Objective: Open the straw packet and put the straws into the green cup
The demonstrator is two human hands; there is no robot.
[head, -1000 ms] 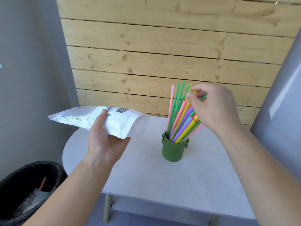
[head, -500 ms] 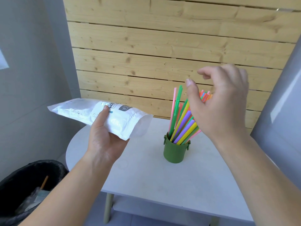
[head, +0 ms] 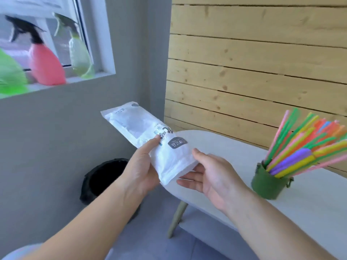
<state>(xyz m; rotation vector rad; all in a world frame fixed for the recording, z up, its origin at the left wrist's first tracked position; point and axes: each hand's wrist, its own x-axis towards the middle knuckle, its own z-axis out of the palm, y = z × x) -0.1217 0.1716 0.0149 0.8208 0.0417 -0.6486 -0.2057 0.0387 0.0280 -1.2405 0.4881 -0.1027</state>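
Your left hand [head: 139, 170] grasps the white packet [head: 150, 141]; your right hand [head: 210, 178], fingers spread, cradles its near end. At three o'clock, straws [head: 304, 147] fill the green cup [head: 268, 184].

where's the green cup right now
In the head view the green cup stands low on the right, on the white table, full of coloured straws, right of the right hand.

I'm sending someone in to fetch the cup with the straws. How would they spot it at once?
Start at the wooden slat wall, then look down to the white table in front of it. The green cup stands there alone, well to the right of the white packet held in both hands. It is the only container bristling with bright straws.
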